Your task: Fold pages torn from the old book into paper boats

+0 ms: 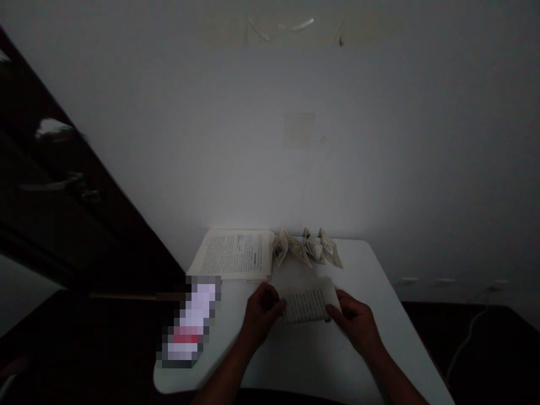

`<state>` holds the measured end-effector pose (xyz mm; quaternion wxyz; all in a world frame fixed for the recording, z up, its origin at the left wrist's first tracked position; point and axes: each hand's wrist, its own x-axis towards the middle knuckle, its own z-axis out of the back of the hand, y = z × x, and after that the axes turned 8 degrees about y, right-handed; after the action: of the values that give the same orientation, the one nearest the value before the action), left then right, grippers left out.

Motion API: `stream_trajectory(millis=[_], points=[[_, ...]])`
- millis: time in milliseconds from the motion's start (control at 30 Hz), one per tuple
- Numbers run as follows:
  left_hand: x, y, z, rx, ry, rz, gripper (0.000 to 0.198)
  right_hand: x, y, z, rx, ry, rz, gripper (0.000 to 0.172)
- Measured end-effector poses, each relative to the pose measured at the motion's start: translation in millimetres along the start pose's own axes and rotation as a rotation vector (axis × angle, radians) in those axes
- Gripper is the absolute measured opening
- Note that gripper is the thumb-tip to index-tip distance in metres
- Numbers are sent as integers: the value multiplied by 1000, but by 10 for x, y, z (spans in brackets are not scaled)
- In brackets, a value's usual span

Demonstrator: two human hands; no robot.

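Note:
A folded sheet of printed paper [306, 304] is held just above the white table [320, 360], near its middle. My left hand [261, 315] pinches the sheet's left edge with curled fingers. My right hand [355, 322] grips its right edge the same way. Beyond the sheet, at the table's far edge, several folded paper shapes [306, 247] made of printed pages stand in a row. A stack of printed pages [234, 254] lies flat at the far left of the table.
A blurred-out object [190, 323] lies at the table's left edge. A plain white wall [295, 140] rises behind the table. A dark wooden door or cabinet [54, 191] stands to the left. The room is dim.

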<state>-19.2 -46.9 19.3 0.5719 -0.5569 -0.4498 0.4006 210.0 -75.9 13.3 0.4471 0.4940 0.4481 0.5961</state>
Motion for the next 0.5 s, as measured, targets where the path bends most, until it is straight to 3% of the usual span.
stream_trajectory(millis=[100,200,333,400,500], points=[[-4,-52,4,-167,82,-16,25,3,-33,-25,309,-3,-166,20],[4,-132,8,-278,198,-15,38,2,-65,-73,501,6,-300,19],[57,-267,-15,-131,240,-96,55,-3,-61,-153,631,49,-441,19],[96,-333,-31,2,240,-197,47,-8,-27,-206,694,86,-509,17],[138,-410,-39,101,293,-275,20,-21,36,-297,815,139,-606,16]])
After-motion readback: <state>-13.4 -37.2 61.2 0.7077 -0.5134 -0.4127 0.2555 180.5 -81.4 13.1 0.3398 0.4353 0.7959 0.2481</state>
